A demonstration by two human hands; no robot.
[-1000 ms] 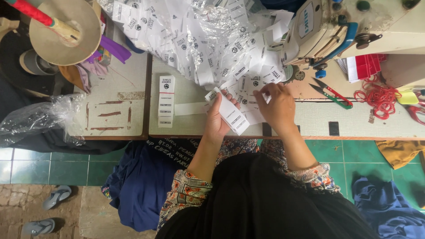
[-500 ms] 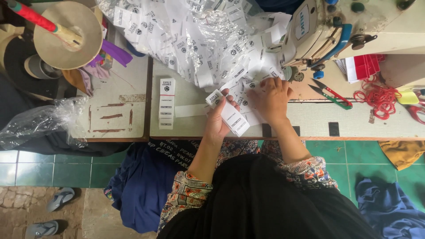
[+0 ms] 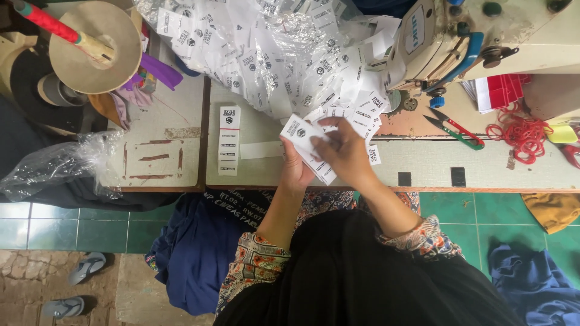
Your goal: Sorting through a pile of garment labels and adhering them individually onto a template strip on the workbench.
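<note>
Near the middle of the frame, above the front edge of a pale worktable [image 3: 423, 166], two bare hands meet over a small stack of white printed fabric labels [image 3: 307, 142]. The left hand [image 3: 297, 172] cups the stack from below, fingers curled closed around it. The right hand [image 3: 345, 151] lies across the top, fingers bent and pinching the upper labels, wrist angled toward five o'clock, where a patterned sleeve [image 3: 426, 235] begins.

Much of the stack is hidden beneath the right hand, so the number of labels cannot be told. At twelve o'clock a large heap of loose labels in crinkled clear plastic [image 3: 266, 54] covers the table's far side. A cream sewing machine [image 3: 459, 36] at one o'clock is cut off by the top edge.

Bare tabletop lies at three o'clock, reaching toward red-handled snips [image 3: 450, 128] and a tangle of red cord [image 3: 519, 130]. At nine o'clock a neat strip of labels [image 3: 228, 140] lies flat, well apart from the hands. Green floor tiles [image 3: 483, 214] show below the table edge.
</note>
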